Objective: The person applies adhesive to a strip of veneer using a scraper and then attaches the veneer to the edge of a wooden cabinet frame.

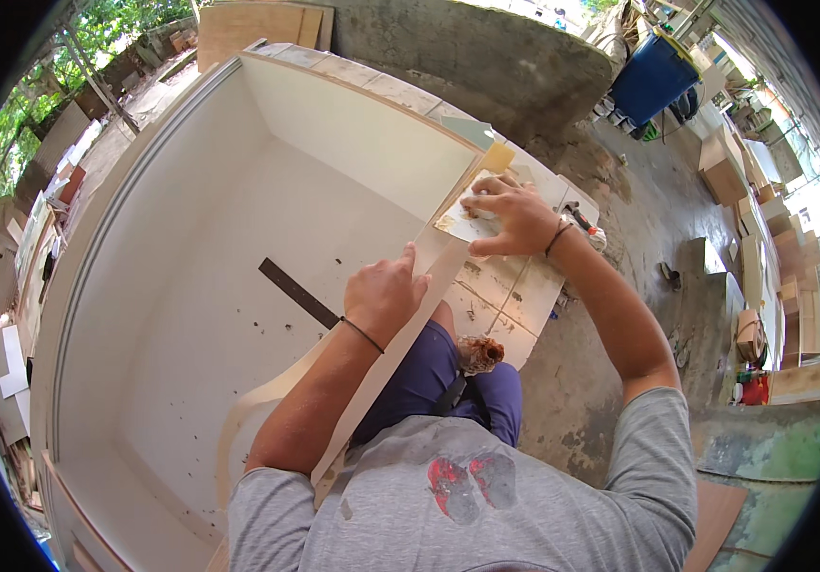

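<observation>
A long pale laminate strip runs from beside my left hip up to the rim of a big white cabinet box that lies open. My left hand is curled on the strip near the rim and presses it down. My right hand lies further along the same rim. It grips and presses a pale flat piece smeared with brown glue. A yellow block sits just beyond its fingers.
A dark flat bar lies on the cabinet's inner floor among small specks. A brown-bristled brush rests by my knee on pale tiles. A blue barrel and stacked wooden boxes stand to the right on the concrete floor.
</observation>
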A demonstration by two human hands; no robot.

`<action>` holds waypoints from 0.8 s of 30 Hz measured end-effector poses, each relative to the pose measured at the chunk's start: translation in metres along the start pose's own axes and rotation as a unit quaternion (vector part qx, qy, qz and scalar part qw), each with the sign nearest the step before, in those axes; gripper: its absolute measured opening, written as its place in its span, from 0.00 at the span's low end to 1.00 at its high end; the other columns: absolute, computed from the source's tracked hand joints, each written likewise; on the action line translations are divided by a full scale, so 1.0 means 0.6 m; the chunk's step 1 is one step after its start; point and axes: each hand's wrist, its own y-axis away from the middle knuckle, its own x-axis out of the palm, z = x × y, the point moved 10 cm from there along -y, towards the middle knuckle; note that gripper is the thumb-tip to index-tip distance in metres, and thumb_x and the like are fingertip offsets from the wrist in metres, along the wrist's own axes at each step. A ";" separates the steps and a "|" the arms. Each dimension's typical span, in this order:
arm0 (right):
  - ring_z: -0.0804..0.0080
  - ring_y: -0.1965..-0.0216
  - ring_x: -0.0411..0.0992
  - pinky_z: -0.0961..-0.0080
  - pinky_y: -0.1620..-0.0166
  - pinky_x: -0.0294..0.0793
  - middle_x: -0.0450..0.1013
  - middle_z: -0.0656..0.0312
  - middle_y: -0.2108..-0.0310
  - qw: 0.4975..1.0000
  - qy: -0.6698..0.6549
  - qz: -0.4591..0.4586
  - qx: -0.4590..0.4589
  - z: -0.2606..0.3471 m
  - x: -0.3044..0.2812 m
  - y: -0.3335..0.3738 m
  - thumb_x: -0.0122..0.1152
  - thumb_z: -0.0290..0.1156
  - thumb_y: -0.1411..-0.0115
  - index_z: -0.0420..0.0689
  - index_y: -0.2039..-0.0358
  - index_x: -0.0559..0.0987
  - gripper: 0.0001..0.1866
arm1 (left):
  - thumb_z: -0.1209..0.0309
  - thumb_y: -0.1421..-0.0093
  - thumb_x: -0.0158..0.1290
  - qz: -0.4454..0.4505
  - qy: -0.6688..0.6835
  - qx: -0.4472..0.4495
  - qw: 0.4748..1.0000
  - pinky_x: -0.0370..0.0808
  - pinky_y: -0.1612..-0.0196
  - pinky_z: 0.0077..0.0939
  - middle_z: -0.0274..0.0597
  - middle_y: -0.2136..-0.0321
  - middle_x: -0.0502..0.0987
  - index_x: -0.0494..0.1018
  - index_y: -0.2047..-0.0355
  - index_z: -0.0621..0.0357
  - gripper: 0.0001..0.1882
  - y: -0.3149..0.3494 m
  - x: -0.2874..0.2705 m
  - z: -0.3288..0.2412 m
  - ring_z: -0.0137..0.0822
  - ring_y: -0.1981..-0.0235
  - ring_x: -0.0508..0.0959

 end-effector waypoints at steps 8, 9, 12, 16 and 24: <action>0.57 0.37 0.60 0.43 0.41 0.57 0.68 0.56 0.43 0.998 0.056 -0.032 -0.024 0.008 0.011 -0.002 0.67 0.60 0.57 0.54 0.47 0.80 0.37 | 0.52 0.39 0.52 -0.005 -0.001 0.004 1.000 0.79 0.61 0.45 0.53 0.71 0.81 0.69 0.39 0.54 0.31 0.000 0.000 0.000 0.51 0.66 0.82; 0.56 0.37 0.60 0.44 0.41 0.57 0.68 0.56 0.43 0.999 0.049 -0.016 -0.018 0.008 0.009 -0.001 0.67 0.60 0.57 0.54 0.47 0.80 0.37 | 0.52 0.39 0.53 -0.003 -0.002 0.001 1.000 0.79 0.61 0.45 0.53 0.71 0.81 0.69 0.39 0.54 0.31 -0.001 -0.001 -0.001 0.51 0.66 0.82; 0.56 0.37 0.60 0.46 0.40 0.58 0.68 0.56 0.43 0.999 0.044 0.018 -0.011 0.004 0.006 0.000 0.67 0.59 0.57 0.54 0.47 0.80 0.37 | 0.52 0.39 0.53 0.004 0.001 -0.001 1.000 0.79 0.61 0.45 0.53 0.72 0.81 0.69 0.39 0.54 0.31 -0.001 -0.003 -0.001 0.51 0.66 0.82; 0.57 0.38 0.61 0.48 0.41 0.59 0.68 0.57 0.43 0.999 0.043 0.001 0.001 0.000 0.006 -0.012 0.67 0.59 0.57 0.54 0.48 0.80 0.37 | 0.52 0.39 0.53 0.001 0.006 0.001 1.000 0.79 0.61 0.45 0.52 0.72 0.81 0.69 0.40 0.54 0.31 0.001 -0.001 -0.002 0.52 0.67 0.82; 0.58 0.41 0.64 0.48 0.44 0.61 0.70 0.59 0.46 0.998 0.052 0.040 0.019 0.000 -0.004 0.017 0.68 0.59 0.57 0.53 0.49 0.81 0.36 | 0.52 0.40 0.52 -0.012 0.005 0.014 1.000 0.78 0.61 0.47 0.54 0.71 0.81 0.69 0.40 0.55 0.31 -0.001 -0.004 0.000 0.53 0.66 0.82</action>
